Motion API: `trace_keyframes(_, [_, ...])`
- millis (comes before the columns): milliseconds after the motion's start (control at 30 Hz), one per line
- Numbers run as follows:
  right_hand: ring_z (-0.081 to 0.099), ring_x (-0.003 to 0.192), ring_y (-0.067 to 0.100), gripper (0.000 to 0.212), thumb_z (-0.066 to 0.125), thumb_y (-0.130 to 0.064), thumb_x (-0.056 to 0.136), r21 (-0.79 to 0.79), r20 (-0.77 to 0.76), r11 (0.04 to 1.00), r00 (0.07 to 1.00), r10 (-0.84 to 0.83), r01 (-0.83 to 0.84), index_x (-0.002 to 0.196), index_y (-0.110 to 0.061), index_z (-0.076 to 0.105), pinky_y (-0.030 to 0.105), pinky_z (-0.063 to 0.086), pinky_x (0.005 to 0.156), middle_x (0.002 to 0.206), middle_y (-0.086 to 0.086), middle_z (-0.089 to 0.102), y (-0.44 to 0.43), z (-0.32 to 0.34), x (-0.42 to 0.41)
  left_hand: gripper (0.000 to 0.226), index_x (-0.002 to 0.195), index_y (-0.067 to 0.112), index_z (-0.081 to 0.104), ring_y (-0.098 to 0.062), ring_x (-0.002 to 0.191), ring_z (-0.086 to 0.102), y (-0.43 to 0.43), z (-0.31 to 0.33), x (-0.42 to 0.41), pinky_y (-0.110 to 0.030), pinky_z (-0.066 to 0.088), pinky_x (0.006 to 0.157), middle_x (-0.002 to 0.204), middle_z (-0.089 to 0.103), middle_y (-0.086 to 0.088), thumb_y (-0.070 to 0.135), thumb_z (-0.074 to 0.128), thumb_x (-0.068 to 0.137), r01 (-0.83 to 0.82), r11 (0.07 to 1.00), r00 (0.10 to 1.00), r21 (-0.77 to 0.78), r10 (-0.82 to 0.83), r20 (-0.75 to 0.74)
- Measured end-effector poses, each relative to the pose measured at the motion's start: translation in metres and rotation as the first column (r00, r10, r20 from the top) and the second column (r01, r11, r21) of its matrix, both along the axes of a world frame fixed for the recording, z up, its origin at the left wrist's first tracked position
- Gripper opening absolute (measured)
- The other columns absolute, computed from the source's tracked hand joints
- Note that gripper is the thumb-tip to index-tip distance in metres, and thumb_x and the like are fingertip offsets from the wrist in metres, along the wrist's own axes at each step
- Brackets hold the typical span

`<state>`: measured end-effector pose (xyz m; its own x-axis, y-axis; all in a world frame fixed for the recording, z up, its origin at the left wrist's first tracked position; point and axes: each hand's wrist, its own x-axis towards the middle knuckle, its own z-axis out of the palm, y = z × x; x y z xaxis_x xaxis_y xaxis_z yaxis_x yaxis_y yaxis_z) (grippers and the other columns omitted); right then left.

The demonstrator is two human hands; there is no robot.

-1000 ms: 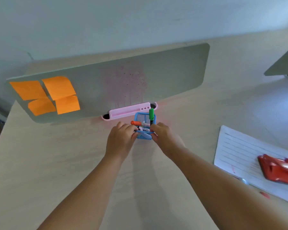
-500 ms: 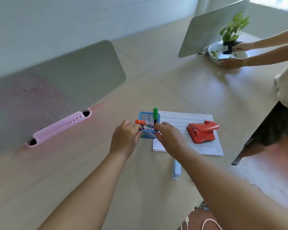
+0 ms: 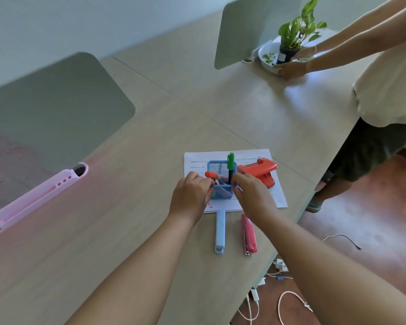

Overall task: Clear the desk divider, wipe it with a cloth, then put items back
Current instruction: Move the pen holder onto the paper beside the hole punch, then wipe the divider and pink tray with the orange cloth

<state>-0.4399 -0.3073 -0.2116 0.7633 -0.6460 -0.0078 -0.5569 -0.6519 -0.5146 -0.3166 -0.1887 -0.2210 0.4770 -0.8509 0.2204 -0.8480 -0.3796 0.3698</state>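
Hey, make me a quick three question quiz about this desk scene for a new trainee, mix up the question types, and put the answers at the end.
1. True or false: both hands grip the blue mesh pen holder.
2. Which marker stands tallest in the holder? A. the green marker B. the orange marker C. a purple one
3. Fill in: the red hole punch rests on the ____.

Key:
1. True: the left hand and the right hand pinch its near rim from either side.
2. A
3. Lined paper sheet.

Both hands [image 3: 223, 195] grip the blue pen holder [image 3: 221, 181] over lined paper [image 3: 256, 156].
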Motion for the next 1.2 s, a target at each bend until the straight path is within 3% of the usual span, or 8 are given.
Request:
trace_keyframes(100, [0.054, 0.073, 0.022, 0.003, 0.058, -0.011, 0.094, 0.009, 0.013, 1.0, 1.0, -0.007, 0.007, 0.097, -0.012, 0.058, 0.026, 0.039, 0.058, 0.096, 0.007, 0.062, -0.002, -0.009, -0.002, 0.014, 0.1, 0.013, 0.071, -0.029, 0.094, 0.057, 0.0, -0.006, -0.005, -0.042, 0.049, 0.074, 0.091, 0.07, -0.005, 0.02, 0.064, 0.091, -0.021, 1.0, 0.999, 0.016, 0.022, -0.03])
trace_keyframes(200, [0.057, 0.084, 0.024, 0.012, 0.06, -0.014, 0.093, 0.003, -0.018, 1.0, 1.0, -0.021, 0.021, 0.104, -0.013, 0.056, 0.033, 0.05, 0.064, 0.107, 0.006, 0.06, 0.001, -0.01, -0.002, 0.022, 0.107, 0.015, 0.069, -0.028, 0.096, 0.058, 0.005, -0.005, -0.007, -0.04, 0.05, 0.074, 0.096, 0.071, -0.003, 0.024, 0.067, 0.087, -0.019, 0.999, 0.999, 0.04, 0.02, -0.03])
trace_keyframes(333, [0.048, 0.103, 0.03, 0.037, 0.072, -0.028, 0.083, -0.19, -0.03, 0.982, 0.999, -0.022, 0.016, 0.114, -0.013, 0.059, 0.039, 0.048, 0.078, 0.116, 0.01, 0.05, 0.011, 0.0, -0.003, 0.034, 0.116, 0.018, 0.065, -0.026, 0.097, 0.057, 0.022, 0.001, -0.001, -0.039, 0.05, 0.075, 0.1, 0.068, -0.001, 0.033, 0.066, 0.085, -0.049, 0.997, 0.999, 0.067, 0.049, -0.002])
trace_keyframes(500, [0.053, 0.102, 0.031, 0.032, 0.074, -0.026, 0.076, -0.396, -0.023, 0.91, 0.992, 0.127, -0.126, 0.106, -0.017, 0.064, 0.042, 0.044, 0.085, 0.109, 0.007, 0.057, 0.026, 0.016, 0.017, 0.041, 0.118, 0.018, 0.063, -0.026, 0.096, 0.057, 0.055, 0.008, 0.02, -0.037, 0.047, 0.076, 0.103, 0.066, -0.001, 0.038, 0.068, 0.083, -0.158, 0.985, 0.987, 0.064, 0.155, 0.052])
trace_keyframes(600, [0.055, 0.101, 0.029, 0.031, 0.075, -0.026, 0.076, -0.421, -0.011, 0.883, 0.975, 0.221, -0.205, 0.103, -0.015, 0.065, 0.04, 0.042, 0.086, 0.106, 0.004, 0.059, 0.042, 0.021, 0.04, 0.044, 0.118, 0.016, 0.062, -0.027, 0.094, 0.057, 0.083, 0.009, 0.035, -0.037, 0.047, 0.077, 0.104, 0.065, -0.002, 0.039, 0.068, 0.081, -0.237, 0.969, 0.97, 0.062, 0.233, 0.071])
trace_keyframes(733, [0.059, 0.102, 0.031, 0.034, 0.079, -0.023, 0.071, -0.432, 0.014, 0.844, 0.933, 0.359, -0.318, 0.101, -0.014, 0.067, 0.04, 0.047, 0.085, 0.104, 0.006, 0.062, 0.074, 0.02, 0.072, 0.046, 0.123, 0.015, 0.06, -0.028, 0.104, 0.057, 0.131, 0.007, 0.052, -0.039, 0.049, 0.086, 0.12, 0.063, -0.004, 0.04, 0.064, 0.083, -0.345, 0.936, 0.938, 0.075, 0.341, 0.069])
trace_keyframes(1033, [0.048, 0.126, 0.031, 0.043, 0.07, -0.03, 0.08, -0.336, -0.047, 0.725, 0.78, 0.624, -0.601, 0.121, -0.021, 0.061, 0.043, 0.041, 0.103, 0.129, 0.007, 0.058, 0.17, 0.007, 0.133, 0.05, 0.129, 0.019, 0.057, -0.023, 0.121, 0.052, 0.269, -0.004, 0.062, -0.038, 0.045, 0.099, 0.136, 0.057, -0.004, 0.043, 0.055, 0.086, -0.627, 0.769, 0.779, 0.129, 0.622, 0.078])
trace_keyframes(1200, [0.043, 0.13, 0.03, 0.046, 0.067, -0.032, 0.082, -0.296, -0.063, 0.609, 0.652, 0.756, -0.736, 0.126, -0.025, 0.058, 0.043, 0.037, 0.107, 0.134, 0.005, 0.055, 0.243, 0.001, 0.152, 0.051, 0.127, 0.017, 0.058, -0.027, 0.122, 0.053, 0.362, -0.011, 0.033, -0.04, 0.046, 0.097, 0.136, 0.057, -0.007, 0.042, 0.061, 0.082, -0.773, 0.61, 0.629, 0.175, 0.773, 0.079])
